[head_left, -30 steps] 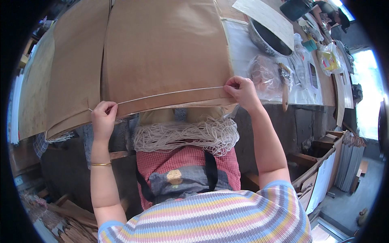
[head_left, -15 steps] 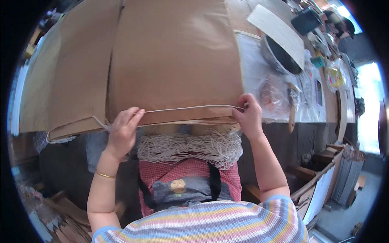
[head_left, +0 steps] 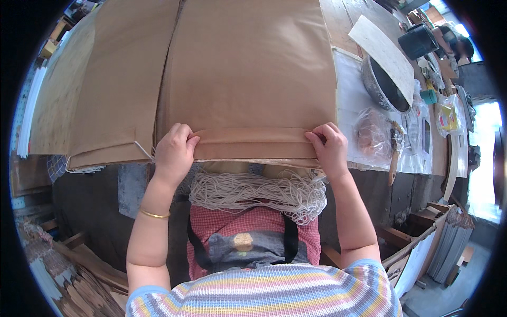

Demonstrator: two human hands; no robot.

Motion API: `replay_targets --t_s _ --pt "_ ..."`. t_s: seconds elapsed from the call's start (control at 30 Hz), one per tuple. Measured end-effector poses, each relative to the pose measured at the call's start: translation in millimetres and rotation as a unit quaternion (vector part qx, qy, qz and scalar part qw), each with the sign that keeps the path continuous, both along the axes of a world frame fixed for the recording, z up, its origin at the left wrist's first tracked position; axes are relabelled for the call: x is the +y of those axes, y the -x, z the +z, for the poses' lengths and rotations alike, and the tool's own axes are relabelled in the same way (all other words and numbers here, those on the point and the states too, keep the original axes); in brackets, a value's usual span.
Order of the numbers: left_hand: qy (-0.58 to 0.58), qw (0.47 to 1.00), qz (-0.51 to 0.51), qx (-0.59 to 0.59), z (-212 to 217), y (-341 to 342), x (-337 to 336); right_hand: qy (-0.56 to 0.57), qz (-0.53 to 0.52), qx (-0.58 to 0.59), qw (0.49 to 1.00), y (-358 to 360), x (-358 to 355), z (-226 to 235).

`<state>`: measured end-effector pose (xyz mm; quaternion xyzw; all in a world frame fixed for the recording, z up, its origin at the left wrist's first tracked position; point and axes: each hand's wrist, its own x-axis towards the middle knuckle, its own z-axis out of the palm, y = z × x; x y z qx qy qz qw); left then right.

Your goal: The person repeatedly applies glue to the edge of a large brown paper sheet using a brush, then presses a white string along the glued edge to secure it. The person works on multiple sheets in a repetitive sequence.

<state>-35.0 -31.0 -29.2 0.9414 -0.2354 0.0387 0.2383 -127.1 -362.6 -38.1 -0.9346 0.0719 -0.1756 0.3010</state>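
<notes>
A large sheet of brown paper (head_left: pixel 251 74) lies in front of me on a pile of similar sheets. Its near edge is turned up into a narrow folded strip (head_left: pixel 253 136). My left hand (head_left: pixel 175 152) pinches the left end of this strip between thumb and fingers. At the right end, my right hand (head_left: pixel 331 148) pinches it the same way. No cord shows along the fold between my hands. Across my lap rests a loose bundle of white cord (head_left: pixel 259 193), just below the paper's near edge.
Another brown sheet (head_left: pixel 119 84) lies to the left, a white cord end at its near corner. On the right are a dark bowl (head_left: pixel 388 87) partly under a pale board (head_left: pixel 385 55), a clear plastic bag (head_left: pixel 371 132) and a brush (head_left: pixel 394 153). Wooden crates stand lower right.
The white cord stretched between my hands is no longer visible; the paper's edge is now folded over there. Both hands now pinch the fold. The whole view has shifted slightly.
</notes>
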Motion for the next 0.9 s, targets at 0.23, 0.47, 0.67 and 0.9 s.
replay_targets --t_s 0.23,0.47,0.67,0.9 --pt "-0.049 0.977 0.108 -0.176 -6 21 -16 0.218 -0.118 -0.063 0.967 0 22 0" --pt "-0.218 0.97 -0.1 0.045 2 57 -40 0.136 0.065 0.113 0.982 17 83 2" --pt "-0.149 0.989 -0.011 -0.014 -18 40 7 0.114 -0.135 0.068 0.982 43 4 -16" --pt "-0.024 0.999 -0.013 0.016 -28 36 17 -0.167 -0.154 -0.025 0.974 29 12 6"
